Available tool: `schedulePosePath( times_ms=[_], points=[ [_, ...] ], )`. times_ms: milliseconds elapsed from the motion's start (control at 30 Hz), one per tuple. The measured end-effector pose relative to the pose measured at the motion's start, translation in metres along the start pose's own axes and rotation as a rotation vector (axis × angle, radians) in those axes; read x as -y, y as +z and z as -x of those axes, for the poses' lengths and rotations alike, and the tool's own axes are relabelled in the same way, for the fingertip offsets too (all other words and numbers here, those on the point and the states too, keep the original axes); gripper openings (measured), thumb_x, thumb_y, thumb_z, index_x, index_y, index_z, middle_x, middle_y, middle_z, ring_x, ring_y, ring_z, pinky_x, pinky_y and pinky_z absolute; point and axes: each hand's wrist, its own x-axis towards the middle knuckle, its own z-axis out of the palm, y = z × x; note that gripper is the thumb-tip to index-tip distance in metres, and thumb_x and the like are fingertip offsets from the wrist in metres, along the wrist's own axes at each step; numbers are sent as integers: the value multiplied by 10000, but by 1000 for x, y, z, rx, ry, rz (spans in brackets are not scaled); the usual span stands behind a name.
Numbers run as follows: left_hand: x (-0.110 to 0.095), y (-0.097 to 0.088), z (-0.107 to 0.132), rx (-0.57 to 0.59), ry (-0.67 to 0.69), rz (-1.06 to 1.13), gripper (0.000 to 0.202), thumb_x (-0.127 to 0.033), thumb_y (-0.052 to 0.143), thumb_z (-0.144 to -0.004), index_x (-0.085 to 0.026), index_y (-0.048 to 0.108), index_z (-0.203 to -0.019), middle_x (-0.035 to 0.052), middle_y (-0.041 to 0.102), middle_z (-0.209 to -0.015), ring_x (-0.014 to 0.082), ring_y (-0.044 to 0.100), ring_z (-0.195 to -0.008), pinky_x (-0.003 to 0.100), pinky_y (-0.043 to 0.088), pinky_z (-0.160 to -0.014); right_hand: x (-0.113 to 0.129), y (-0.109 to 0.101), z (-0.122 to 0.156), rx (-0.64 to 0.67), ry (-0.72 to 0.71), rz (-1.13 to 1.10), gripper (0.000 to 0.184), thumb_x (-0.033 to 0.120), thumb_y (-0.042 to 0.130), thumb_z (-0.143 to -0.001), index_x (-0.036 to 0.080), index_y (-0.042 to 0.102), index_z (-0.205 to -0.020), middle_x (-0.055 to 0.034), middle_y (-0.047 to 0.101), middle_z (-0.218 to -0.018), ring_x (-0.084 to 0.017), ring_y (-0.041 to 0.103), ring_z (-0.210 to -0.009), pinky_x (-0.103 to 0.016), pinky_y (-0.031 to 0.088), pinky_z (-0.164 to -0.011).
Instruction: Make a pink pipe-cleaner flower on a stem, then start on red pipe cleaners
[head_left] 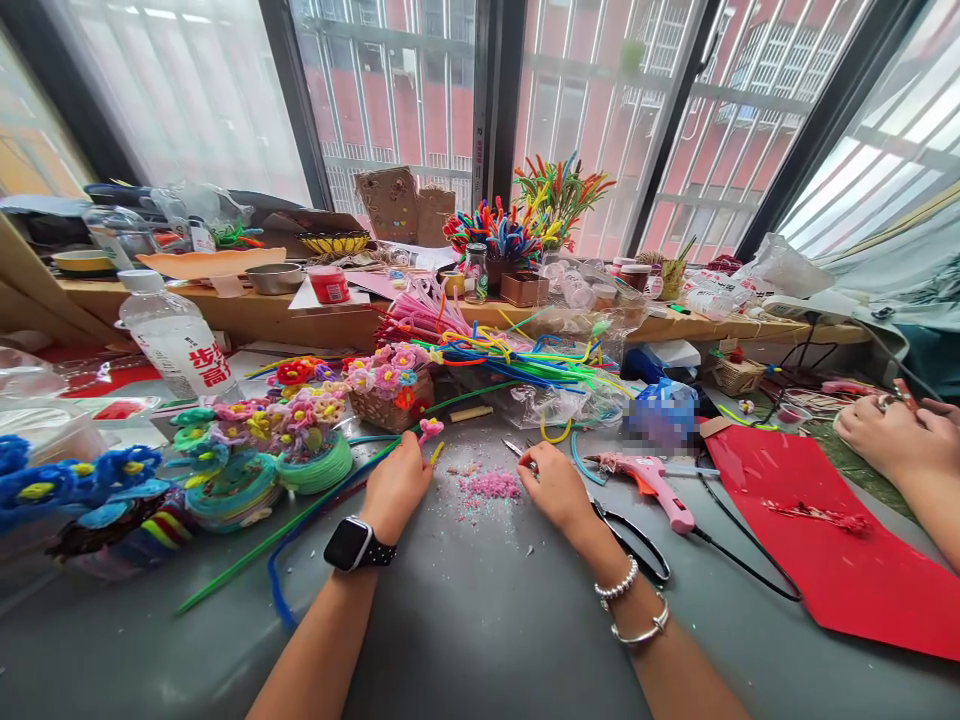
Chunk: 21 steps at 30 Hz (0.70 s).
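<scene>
In my left hand (396, 487), closed fingers pinch a small pink pipe-cleaner flower (430, 429), its head poking up past the fingertips. A short yellow piece shows just beside them. My right hand (553, 484) is closed over a pair of scissors (639, 548). The blade tips point out to the left of its fingers, and the black handle loops emerge behind the wrist. Between both hands lies a pile of pink fluff trimmings (491, 486) on the grey table. Left of my left hand stand fuzzy flowers in a green coiled pot (319, 466).
A pink glue gun (660, 488) with a black cable lies right of my right hand. Another person's hands (900, 435) work beyond a red sheet (810, 540). Loose pipe cleaners (517, 355) spread behind. A water bottle (176, 345) stands at the left.
</scene>
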Motion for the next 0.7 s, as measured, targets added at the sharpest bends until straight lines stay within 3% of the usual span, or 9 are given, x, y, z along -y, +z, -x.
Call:
schedulePosePath(
  times_ms=[167,267,400,500,600,700],
  points=[
    [11,-7,-1,-120,-95,-53,175,-178,368,-750,-121,409,-910,138,626,-853,246,604,-807,287,414,-583,-1,-15,3,-45,16,84,157,200,443,-774,147,587,-808,-78,587,-868,-191,523,-854,-273,376,-763],
    [14,-8,-1,-141,-125,-76,180,-158,360,-748,-107,418,-911,147,623,-834,250,604,-808,289,422,-588,-13,-30,17,-117,100,199,203,247,433,-780,139,578,-874,-91,596,-892,-224,519,-858,-326,375,-767],
    [11,-7,0,-167,-85,-85,179,-142,371,-738,-98,425,-903,154,614,-857,253,591,-848,290,431,-620,-52,-47,48,-197,169,347,248,282,438,-759,130,563,-908,-112,590,-926,-249,515,-882,-352,392,-748],
    [9,-10,2,-167,-108,-104,188,-136,356,-746,-87,428,-913,168,612,-847,262,588,-858,296,436,-628,-87,-55,72,-330,248,425,269,266,410,-748,115,545,-926,-144,566,-979,-257,520,-885,-358,408,-734],
    [9,-14,4,-141,-140,-98,211,-110,328,-746,-81,429,-929,171,618,-822,262,602,-824,301,440,-617,-111,-58,89,-331,271,402,278,256,354,-749,136,530,-927,-124,583,-946,-225,557,-808,-339,436,-692],
    [9,-16,5,-136,-153,-80,227,-106,304,-754,-84,436,-937,172,626,-803,272,610,-795,317,441,-598,-119,-54,99,-311,317,409,290,276,343,-736,158,534,-919,-111,599,-938,-225,574,-771,-327,450,-631]
  ],
)
